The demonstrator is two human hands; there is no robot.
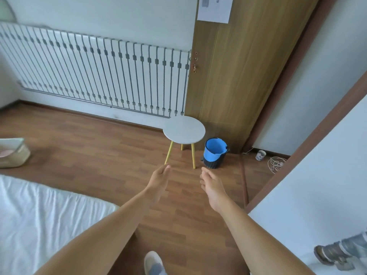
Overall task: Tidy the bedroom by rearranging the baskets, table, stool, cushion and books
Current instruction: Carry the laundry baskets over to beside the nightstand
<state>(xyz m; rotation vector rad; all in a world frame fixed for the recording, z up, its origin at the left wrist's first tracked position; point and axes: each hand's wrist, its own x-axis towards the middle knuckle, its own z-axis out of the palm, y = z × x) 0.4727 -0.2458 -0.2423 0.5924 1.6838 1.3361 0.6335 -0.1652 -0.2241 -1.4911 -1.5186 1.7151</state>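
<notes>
Both arms extended forward, palms empty, fingers straight: left hand [158, 180], right hand [211, 185]. Round white table [184, 129] on yellow legs stands just beyond the fingertips, not touched. Blue bin [215, 152] beyond right hand, beside table. Basket [14, 153] far left of left hand. Bed [39, 219] below left forearm.
</notes>
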